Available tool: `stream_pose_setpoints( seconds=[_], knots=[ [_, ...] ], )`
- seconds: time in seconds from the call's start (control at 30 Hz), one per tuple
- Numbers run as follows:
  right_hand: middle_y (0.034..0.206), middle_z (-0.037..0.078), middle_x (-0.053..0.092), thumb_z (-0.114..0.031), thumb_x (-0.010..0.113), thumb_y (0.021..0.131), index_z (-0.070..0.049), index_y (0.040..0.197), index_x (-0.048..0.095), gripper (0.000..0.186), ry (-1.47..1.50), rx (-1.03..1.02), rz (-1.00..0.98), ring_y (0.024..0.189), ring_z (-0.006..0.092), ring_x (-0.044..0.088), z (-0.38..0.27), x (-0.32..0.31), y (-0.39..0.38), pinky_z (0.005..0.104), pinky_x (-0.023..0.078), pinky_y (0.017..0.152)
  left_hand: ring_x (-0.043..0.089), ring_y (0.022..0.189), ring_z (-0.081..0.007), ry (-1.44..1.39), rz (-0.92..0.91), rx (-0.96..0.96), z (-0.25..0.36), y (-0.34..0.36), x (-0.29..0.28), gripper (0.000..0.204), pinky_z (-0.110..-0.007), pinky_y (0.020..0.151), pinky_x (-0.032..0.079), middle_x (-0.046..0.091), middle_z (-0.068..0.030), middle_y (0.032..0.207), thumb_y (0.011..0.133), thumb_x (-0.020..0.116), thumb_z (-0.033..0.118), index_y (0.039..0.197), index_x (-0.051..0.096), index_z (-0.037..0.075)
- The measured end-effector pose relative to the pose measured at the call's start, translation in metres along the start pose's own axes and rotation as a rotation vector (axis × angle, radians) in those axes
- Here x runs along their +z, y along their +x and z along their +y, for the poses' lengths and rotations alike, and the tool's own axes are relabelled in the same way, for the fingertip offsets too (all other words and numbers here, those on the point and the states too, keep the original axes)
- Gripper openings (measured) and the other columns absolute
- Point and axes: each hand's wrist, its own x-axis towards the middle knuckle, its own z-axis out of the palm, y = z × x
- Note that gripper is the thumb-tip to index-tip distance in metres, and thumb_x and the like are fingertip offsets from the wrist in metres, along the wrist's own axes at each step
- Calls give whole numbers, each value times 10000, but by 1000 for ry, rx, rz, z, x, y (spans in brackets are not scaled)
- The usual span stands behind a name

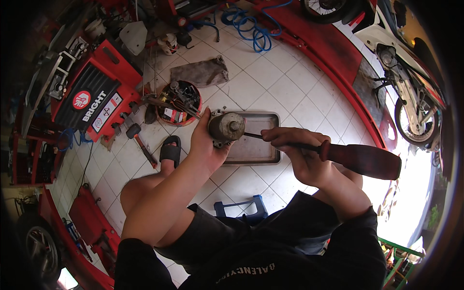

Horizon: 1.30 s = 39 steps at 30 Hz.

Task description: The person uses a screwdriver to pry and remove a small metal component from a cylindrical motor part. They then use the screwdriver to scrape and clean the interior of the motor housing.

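Note:
My left hand [208, 145] grips a grimy metal cylindrical part [226, 126] with a bolted flange, holding it above a metal tray [251, 159] on the floor. My right hand [300, 155] is closed on a long screwdriver [362, 159] with a dark red handle. Its fingers wrap the shaft, which runs left to the right side of the metal part; whether the tip touches it is hidden.
A red bucket [197, 96] of tools, a grimy rag [198, 71] and a hammer [143, 149] lie around me. A red cabinet [116, 58] stands left, a red platform [338, 92] and motorcycle [406, 82] right, coiled blue hose [256, 34] ahead, and a blue stool [258, 205] below me.

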Motion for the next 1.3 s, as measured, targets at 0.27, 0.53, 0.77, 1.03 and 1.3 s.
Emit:
stream_pose_setpoints(
  seconds=[0.27,0.53,0.77,1.03,1.3],
  knots=[
    [1044,193,730,142,577,879,40,973,656,160,-38,-11,6,1045,315,719,-3,1,2,356,590,901,576,1235,-391,-41,-19,15,-2,0,3,479,-479,1081,455,550,-200,1295,1063,407,459,1259,476,28],
    [999,163,733,110,659,861,40,940,678,107,-155,55,65,944,270,737,-2,0,0,341,599,839,583,1206,-414,-46,8,18,-6,5,-2,455,-513,1097,470,533,-203,1285,1069,412,427,1267,453,20],
    [1081,136,687,-2,626,933,17,1286,523,369,-198,49,32,1043,265,686,-4,5,1,369,542,909,608,1188,-390,18,35,-21,-14,1,0,464,-499,1077,482,564,-189,1285,1071,395,441,1296,476,43],
    [1060,157,715,59,633,911,84,1323,469,444,-226,-19,-85,1047,292,702,3,-3,0,383,546,910,605,1212,-352,52,94,-82,-19,-2,4,503,-472,1077,471,595,-154,1287,1070,372,478,1319,495,59],
    [1132,168,704,78,607,913,75,1323,500,424,-112,-37,-39,1048,275,689,-3,-1,8,385,549,895,635,1186,-296,45,85,-117,-22,-13,13,530,-469,1047,497,633,-131,1273,1074,342,499,1333,491,62]
  ],
)
